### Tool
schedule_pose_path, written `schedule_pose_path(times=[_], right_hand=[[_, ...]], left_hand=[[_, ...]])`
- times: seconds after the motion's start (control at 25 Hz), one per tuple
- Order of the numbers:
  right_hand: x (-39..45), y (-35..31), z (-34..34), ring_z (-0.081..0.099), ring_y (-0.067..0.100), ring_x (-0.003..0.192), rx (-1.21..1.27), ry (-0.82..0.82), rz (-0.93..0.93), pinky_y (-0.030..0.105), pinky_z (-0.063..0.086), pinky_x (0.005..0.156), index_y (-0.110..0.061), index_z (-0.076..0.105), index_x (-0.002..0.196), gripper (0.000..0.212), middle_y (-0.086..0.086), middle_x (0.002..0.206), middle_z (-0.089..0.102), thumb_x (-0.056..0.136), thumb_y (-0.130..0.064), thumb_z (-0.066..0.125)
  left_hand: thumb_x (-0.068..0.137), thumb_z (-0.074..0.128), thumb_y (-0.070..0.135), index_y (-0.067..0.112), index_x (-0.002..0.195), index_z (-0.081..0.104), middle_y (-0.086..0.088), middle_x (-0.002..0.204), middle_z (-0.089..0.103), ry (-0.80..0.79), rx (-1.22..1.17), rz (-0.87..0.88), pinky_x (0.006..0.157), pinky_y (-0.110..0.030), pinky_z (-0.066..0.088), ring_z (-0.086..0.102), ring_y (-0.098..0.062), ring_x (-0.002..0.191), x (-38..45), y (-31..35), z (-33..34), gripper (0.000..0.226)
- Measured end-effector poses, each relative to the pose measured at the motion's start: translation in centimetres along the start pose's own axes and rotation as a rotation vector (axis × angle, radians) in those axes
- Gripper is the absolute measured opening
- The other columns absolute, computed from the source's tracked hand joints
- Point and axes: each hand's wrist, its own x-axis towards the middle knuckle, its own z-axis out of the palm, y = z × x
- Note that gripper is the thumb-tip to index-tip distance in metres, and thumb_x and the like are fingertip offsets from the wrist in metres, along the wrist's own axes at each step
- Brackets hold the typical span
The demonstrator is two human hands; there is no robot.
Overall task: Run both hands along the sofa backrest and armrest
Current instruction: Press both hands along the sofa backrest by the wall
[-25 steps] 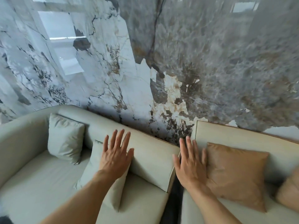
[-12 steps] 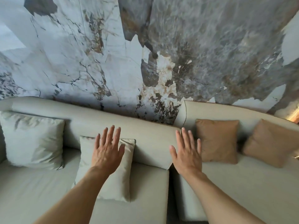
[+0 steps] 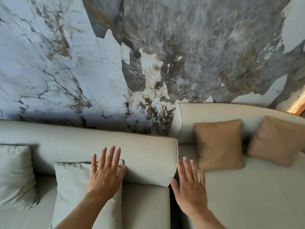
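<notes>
A pale grey-green sofa stands against a marble wall, in two sections split by a dark gap. The left section's backrest runs across the middle of the view. My left hand is flat and spread, fingers on the backrest's lower front, palm over a small grey cushion. My right hand is spread open over the gap and the right section's seat, just right of the backrest's piped end. The right backrest sits further back. No armrest is in view.
Two tan cushions lean on the right backrest. A larger grey cushion sits at far left. The marble wall rises right behind the sofa. A lit wooden strip shows at the right edge.
The view has tilted down and come closer to the sofa. Both hands sit lower against the backrest than before; the right hand has slid off the right backrest toward the seat and gap.
</notes>
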Motion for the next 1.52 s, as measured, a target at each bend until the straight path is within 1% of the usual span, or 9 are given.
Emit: schedule_pose_path(times=[0.08,0.12,0.24,0.32,0.6,0.76,0.96,1.12,1.52], right_hand=[[2.3,0.6,3.6,0.041,0.029,0.134,0.015,-0.022,-0.023,0.05,0.015,0.108,-0.019,0.045,0.14,0.071,0.005,0.147,0.045,0.094,-0.056,0.006],[3.6,0.7,5.9,0.042,0.03,0.133,0.019,-0.04,-0.037,0.051,0.017,0.107,-0.019,0.047,0.139,0.071,0.005,0.146,0.046,0.094,-0.057,0.006],[7.4,0.5,12.7,0.037,0.031,0.136,-0.003,-0.076,-0.094,0.051,0.014,0.109,-0.019,0.046,0.14,0.069,0.005,0.149,0.041,0.093,-0.059,0.013],[9.2,0.2,16.4,0.032,0.03,0.139,-0.029,-0.047,-0.141,0.052,0.014,0.11,-0.018,0.042,0.142,0.067,0.005,0.152,0.037,0.091,-0.058,0.025],[14.9,-2.3,23.4,0.016,0.028,0.145,-0.046,0.079,-0.158,0.055,0.015,0.113,-0.018,0.025,0.149,0.072,0.006,0.158,0.023,0.088,-0.054,0.036],[15.7,-2.3,27.2,0.018,0.03,0.145,-0.084,0.235,-0.147,0.056,0.013,0.115,-0.018,0.02,0.15,0.072,0.009,0.158,0.022,0.09,-0.055,0.033],[18.7,-1.7,29.3,0.017,0.032,0.144,-0.141,0.322,-0.171,0.057,0.011,0.114,-0.017,0.017,0.151,0.072,0.009,0.157,0.02,0.091,-0.055,0.026],[21.7,-1.5,29.6,0.018,0.033,0.144,-0.147,0.372,-0.197,0.057,0.011,0.115,-0.016,0.019,0.15,0.071,0.007,0.158,0.016,0.091,-0.055,0.027],[28.3,-1.0,30.3,0.017,0.031,0.143,-0.104,0.39,-0.237,0.058,0.013,0.113,-0.018,0.016,0.15,0.069,0.01,0.152,0.026,0.092,-0.055,0.025]], left_hand=[[0.09,0.019,0.057,0.022,0.15,0.024,-0.004,0.157,0.027,-0.019,0.02,0.014,0.117,-0.058,0.011,0.013,-0.027,0.145,1.9,-0.4,3.1,0.07],[0.09,0.02,0.058,0.023,0.15,0.024,-0.003,0.157,0.026,-0.033,0.028,0.018,0.116,-0.058,0.011,0.015,-0.028,0.144,3.1,-0.8,5.3,0.069],[0.087,0.011,0.064,0.028,0.151,0.003,0.004,0.16,0.005,-0.03,0.07,-0.007,0.118,-0.056,-0.002,-0.001,-0.025,0.147,6.9,-2.8,11.6,0.074],[0.087,0.009,0.065,0.029,0.151,-0.002,0.005,0.16,0.001,0.006,0.098,-0.004,0.118,-0.055,-0.006,-0.004,-0.024,0.147,9.2,-4.3,15.0,0.074],[0.09,0.018,0.063,0.029,0.152,0.013,0.0,0.161,0.016,0.036,0.116,0.095,0.118,-0.055,0.001,0.006,-0.023,0.148,15.7,-7.9,21.3,0.071],[0.09,0.025,0.06,0.027,0.151,0.023,-0.003,0.158,0.026,0.214,0.083,0.107,0.114,-0.06,0.015,0.019,-0.028,0.146,16.6,-8.7,24.6,0.07],[0.088,0.031,0.057,0.022,0.148,0.03,-0.006,0.155,0.03,0.361,0.14,0.13,0.112,-0.063,0.02,0.026,-0.032,0.143,19.1,-9.1,26.2,0.07],[0.088,0.031,0.057,0.021,0.147,0.033,-0.007,0.153,0.034,0.376,0.167,0.1,0.112,-0.062,0.02,0.029,-0.034,0.141,21.2,-8.6,26.5,0.07],[0.087,0.032,0.058,0.022,0.149,0.03,-0.011,0.15,0.039,0.404,0.16,0.04,0.112,-0.062,0.018,0.029,-0.035,0.14,26.0,-8.1,27.1,0.071]])
